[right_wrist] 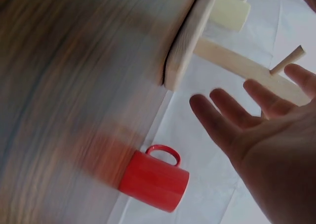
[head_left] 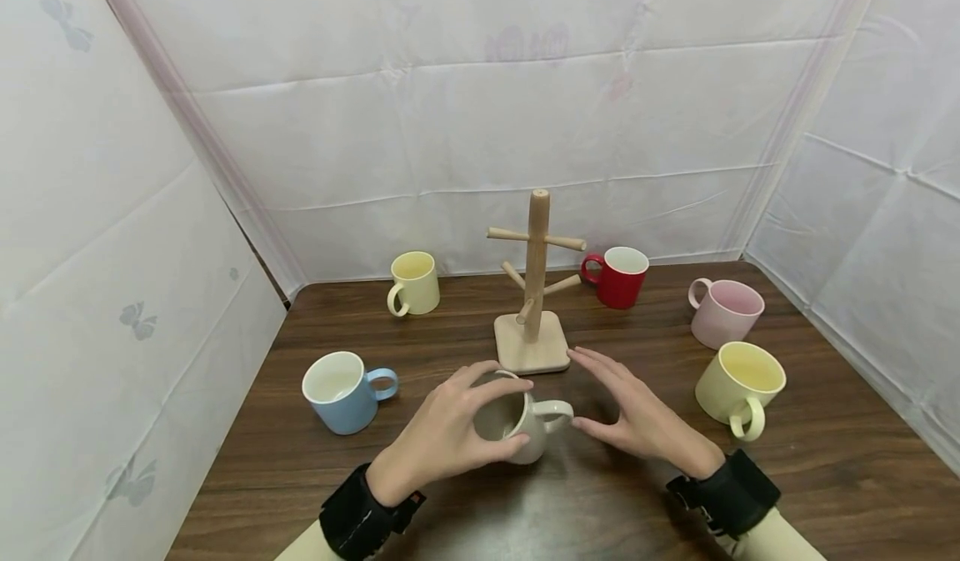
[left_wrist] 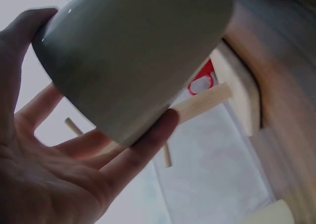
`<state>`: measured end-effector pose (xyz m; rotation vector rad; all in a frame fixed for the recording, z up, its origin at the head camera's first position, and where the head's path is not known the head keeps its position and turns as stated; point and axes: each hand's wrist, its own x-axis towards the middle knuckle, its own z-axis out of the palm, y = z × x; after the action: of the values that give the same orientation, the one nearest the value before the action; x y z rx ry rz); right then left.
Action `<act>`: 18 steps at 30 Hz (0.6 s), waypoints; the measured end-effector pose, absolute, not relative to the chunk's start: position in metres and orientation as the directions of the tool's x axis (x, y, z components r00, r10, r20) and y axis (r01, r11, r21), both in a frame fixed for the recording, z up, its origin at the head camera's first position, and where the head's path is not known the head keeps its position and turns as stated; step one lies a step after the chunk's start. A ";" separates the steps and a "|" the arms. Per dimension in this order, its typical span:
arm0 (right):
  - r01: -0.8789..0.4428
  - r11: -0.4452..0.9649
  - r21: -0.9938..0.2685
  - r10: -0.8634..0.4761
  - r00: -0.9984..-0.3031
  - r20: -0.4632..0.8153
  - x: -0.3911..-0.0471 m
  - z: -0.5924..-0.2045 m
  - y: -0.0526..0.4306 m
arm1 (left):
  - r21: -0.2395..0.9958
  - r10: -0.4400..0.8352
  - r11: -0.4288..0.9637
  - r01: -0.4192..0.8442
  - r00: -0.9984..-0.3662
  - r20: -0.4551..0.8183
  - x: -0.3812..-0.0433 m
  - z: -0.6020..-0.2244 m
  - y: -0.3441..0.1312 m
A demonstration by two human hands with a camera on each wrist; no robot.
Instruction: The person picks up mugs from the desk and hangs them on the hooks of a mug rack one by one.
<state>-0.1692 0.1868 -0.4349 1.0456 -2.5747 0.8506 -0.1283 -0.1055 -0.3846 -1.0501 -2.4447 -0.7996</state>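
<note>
A greyish-white mug (head_left: 531, 440) is in front of the wooden mug tree (head_left: 536, 277), its handle pointing right. My left hand (head_left: 457, 423) grips it from the left, fingers and thumb spread around its rim; the left wrist view shows the mug's outer wall (left_wrist: 138, 56) between thumb and fingers. Whether its base touches the table cannot be told. To the right of the handle my right hand (head_left: 637, 415) stands with fingers extended and thumb apart, holding nothing. In the right wrist view the right hand's fingers (right_wrist: 217, 117) are spread, with no mug between them.
A blue mug (head_left: 345, 407) stands at left, a yellow mug (head_left: 420, 290) behind it. A red mug (head_left: 622, 282) is back right of the mug tree. Farther right stand a pink mug (head_left: 723, 319) and another yellow mug (head_left: 731, 390). White cloth walls (head_left: 480, 127) border the brown table (head_left: 255, 478).
</note>
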 end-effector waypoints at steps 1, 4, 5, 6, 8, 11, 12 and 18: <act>-0.700 0.556 -0.448 -0.567 -0.714 0.411 -0.169 -0.435 0.186 | 0.373 0.521 0.552 0.746 -0.657 0.544 -0.129 -0.386 -0.105; -0.700 0.502 -0.508 -0.588 -0.707 0.393 -0.167 -0.435 0.184 | 0.405 0.466 0.506 0.761 -0.637 0.614 -0.133 -0.388 -0.104; -0.695 0.484 -0.531 -0.593 -0.707 0.385 -0.166 -0.434 0.183 | 0.413 0.450 0.488 0.769 -0.627 0.636 -0.135 -0.389 -0.103; -0.694 0.467 -0.548 -0.600 -0.704 0.381 -0.165 -0.434 0.182 | 0.417 0.434 0.474 0.776 -0.617 0.656 -0.136 -0.389 -0.102; -0.689 0.422 -0.590 -0.616 -0.695 0.371 -0.164 -0.434 0.181 | 0.417 0.407 0.451 0.789 -0.598 0.690 -0.138 -0.390 -0.101; -0.672 0.354 -0.650 -0.638 -0.682 0.358 -0.162 -0.435 0.178 | 0.423 0.373 0.425 0.800 -0.581 0.723 -0.139 -0.390 -0.100; -0.667 0.332 -0.667 -0.644 -0.677 0.356 -0.162 -0.435 0.176 | 0.424 0.364 0.415 0.805 -0.573 0.734 -0.140 -0.390 -0.099; -0.622 0.290 -0.728 -0.632 -0.695 0.343 -0.161 -0.437 0.171 | 0.432 0.323 0.377 0.820 -0.553 0.768 -0.143 -0.389 -0.097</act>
<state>-0.1612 0.1707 -0.4373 1.2302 -2.5313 1.4202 -0.1435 -0.0966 -0.3893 -0.9801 -2.0611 -1.1154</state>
